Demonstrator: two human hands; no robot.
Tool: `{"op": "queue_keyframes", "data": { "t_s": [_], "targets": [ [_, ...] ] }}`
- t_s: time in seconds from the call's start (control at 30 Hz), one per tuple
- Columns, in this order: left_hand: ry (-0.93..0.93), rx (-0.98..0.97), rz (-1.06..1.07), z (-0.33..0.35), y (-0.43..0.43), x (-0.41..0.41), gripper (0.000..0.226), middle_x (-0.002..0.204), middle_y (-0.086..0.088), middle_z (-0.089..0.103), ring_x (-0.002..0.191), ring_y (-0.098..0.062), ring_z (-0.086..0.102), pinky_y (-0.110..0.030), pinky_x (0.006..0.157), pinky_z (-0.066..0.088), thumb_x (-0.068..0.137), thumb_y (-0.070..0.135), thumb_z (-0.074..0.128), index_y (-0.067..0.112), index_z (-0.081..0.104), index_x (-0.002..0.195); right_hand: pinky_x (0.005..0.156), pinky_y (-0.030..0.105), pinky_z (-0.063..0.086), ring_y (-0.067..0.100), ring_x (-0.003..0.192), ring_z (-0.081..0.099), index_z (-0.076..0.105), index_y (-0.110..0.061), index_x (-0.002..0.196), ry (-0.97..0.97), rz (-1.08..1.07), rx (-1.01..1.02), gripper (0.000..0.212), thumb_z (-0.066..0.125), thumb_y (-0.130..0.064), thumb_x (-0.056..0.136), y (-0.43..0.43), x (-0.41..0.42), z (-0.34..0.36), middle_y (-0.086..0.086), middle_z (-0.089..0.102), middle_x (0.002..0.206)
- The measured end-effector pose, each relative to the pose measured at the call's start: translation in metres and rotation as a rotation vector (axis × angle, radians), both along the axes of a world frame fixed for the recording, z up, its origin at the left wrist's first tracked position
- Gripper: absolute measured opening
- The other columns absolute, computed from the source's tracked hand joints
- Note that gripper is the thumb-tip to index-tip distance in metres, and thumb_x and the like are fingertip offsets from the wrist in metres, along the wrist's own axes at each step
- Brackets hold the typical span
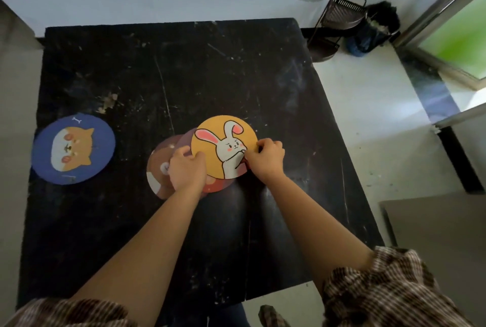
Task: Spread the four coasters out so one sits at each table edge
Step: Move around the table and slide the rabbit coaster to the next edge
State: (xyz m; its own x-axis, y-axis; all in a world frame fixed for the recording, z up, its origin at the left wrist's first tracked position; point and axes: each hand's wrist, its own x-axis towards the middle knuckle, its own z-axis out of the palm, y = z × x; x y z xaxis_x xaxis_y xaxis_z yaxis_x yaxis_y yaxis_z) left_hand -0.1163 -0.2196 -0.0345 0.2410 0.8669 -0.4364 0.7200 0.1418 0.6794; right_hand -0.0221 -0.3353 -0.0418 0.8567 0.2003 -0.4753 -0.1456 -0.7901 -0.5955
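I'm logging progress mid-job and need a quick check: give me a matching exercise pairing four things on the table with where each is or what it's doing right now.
Things:
1. blue dog coaster
2. yellow rabbit coaster
3. brown coaster
4. right hand

Places or states:
A. top of the overlapping pile near the table's middle
B. pinching the right rim of the top coaster
C. alone by the left table edge
D. partly hidden low in the pile, under the left hand

Pairs: 1-C, 2-A, 3-D, 4-B
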Motion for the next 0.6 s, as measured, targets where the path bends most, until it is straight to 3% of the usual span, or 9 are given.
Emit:
{"op": "queue_keyframes", "data": {
  "t_s": [0.07,0.13,0.2,0.33,0.47,0.53,0.6],
  "targets": [
    [0.017,-0.022,0.008,0.001,0.003,0.001,0.04,0.126,-0.01,0.059,0.105,-0.022,0.055,-0.029,0.076,0.037,0.086,0.021,0.058,0.011,0.056,0.125,0.094,0.042,0.046,0.027,0.113,0.046,0.053,-0.009,0.109,0.067,-0.14,0.098,0.033,0.062,-0.019,0.079,0.003,0.004,0.0,0.012,0.048,0.121],
    [0.009,-0.039,-0.025,0.0,0.005,0.0,0.039,0.12,-0.011,0.062,0.097,-0.018,0.055,-0.027,0.075,0.036,0.087,0.02,0.058,0.007,0.058,0.124,0.069,0.03,0.051,0.02,0.09,0.057,0.049,-0.01,0.102,0.12,-0.24,0.212,0.028,0.064,-0.014,0.078,0.003,0.006,0.001,0.009,0.056,0.105],
    [-0.029,-0.065,-0.073,-0.001,0.007,-0.002,0.033,0.103,-0.008,0.065,0.081,-0.01,0.052,-0.026,0.072,0.037,0.086,0.019,0.059,0.006,0.064,0.117,0.05,0.019,0.041,0.008,0.069,0.054,0.046,-0.012,0.1,0.108,-0.243,0.262,0.029,0.064,-0.008,0.078,0.003,0.006,0.003,0.001,0.056,0.086],
    [-0.072,-0.094,-0.124,0.001,0.009,-0.011,0.036,0.108,-0.005,0.065,0.09,-0.011,0.048,-0.029,0.077,0.04,0.085,0.024,0.063,0.008,0.064,0.118,0.056,0.023,0.046,0.011,0.072,0.058,0.05,-0.016,0.099,0.116,-0.19,0.264,0.026,0.063,-0.008,0.078,-0.007,0.0,0.006,0.0,0.059,0.082],
    [-0.108,-0.161,-0.209,0.0,0.01,-0.037,0.036,0.118,-0.004,0.061,0.097,-0.013,0.054,-0.028,0.078,0.044,0.085,0.031,0.063,0.011,0.064,0.116,0.056,0.031,0.046,0.018,0.066,0.058,0.057,-0.012,0.074,0.176,-0.254,0.306,0.001,0.058,-0.012,0.074,-0.027,-0.018,0.01,0.004,0.062,0.073],
    [-0.161,-0.247,-0.242,0.001,0.005,-0.055,0.035,0.11,-0.003,0.066,0.099,-0.016,0.06,-0.034,0.085,0.051,0.086,0.029,0.063,0.011,0.064,0.116,0.055,0.03,0.043,0.018,0.064,0.055,0.052,-0.012,0.07,0.199,-0.257,0.313,0.006,0.057,-0.012,0.074,-0.037,-0.031,0.011,0.006,0.059,0.07],
    [-0.187,-0.263,-0.272,0.002,-0.001,-0.074,0.028,0.095,0.002,0.069,0.091,-0.015,0.064,-0.03,0.077,0.053,0.086,0.027,0.063,0.012,0.066,0.109,0.053,0.03,0.041,0.019,0.063,0.053,0.052,-0.01,0.072,0.231,-0.247,0.313,0.006,0.058,-0.012,0.073,-0.046,-0.047,0.012,0.008,0.057,0.069]
  ]
}}
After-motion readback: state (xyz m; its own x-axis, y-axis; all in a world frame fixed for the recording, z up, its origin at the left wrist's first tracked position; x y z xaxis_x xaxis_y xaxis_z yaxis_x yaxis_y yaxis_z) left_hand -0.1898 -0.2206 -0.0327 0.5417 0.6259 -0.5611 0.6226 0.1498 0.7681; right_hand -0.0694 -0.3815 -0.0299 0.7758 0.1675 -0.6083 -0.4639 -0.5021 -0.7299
